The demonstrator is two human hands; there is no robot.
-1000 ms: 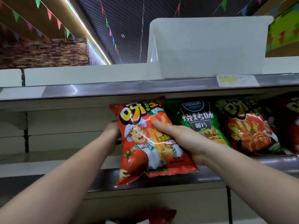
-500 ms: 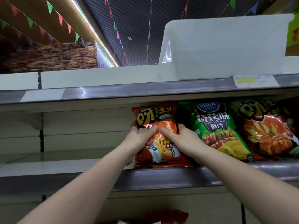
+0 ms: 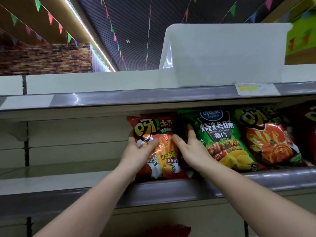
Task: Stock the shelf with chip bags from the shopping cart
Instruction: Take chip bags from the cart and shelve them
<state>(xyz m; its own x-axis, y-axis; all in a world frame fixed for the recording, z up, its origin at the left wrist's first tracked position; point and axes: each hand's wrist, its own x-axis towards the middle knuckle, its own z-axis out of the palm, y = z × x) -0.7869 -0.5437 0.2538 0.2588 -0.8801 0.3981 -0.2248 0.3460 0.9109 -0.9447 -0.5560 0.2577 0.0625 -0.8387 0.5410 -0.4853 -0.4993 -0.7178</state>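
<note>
A red chip bag (image 3: 164,151) is seen standing upright on the shelf (image 3: 68,177), at the left end of a row and just beside a green chip bag (image 3: 220,139), with a further orange-red bag (image 3: 270,139) to the right of that and the edge of another bag at the far right. The red bag is held from both sides: the left hand (image 3: 138,151) is wrapped around its left edge, thumb across the front and the other fingers hidden behind, while the right hand (image 3: 189,151) is pressed into the gap between the red and green bags, thumb on the red bag's front, the remaining fingers clamped around its right edge. The placement of this bag is judged to be nearly finished; only release and perhaps a final straightening appear to be left. A long stretch of the shelf to the left is shown bare, so much stocking is judged to remain. A red shape (image 3: 169,230) at the bottom edge may be another bag waiting, though the cart itself cannot be made out.
</note>
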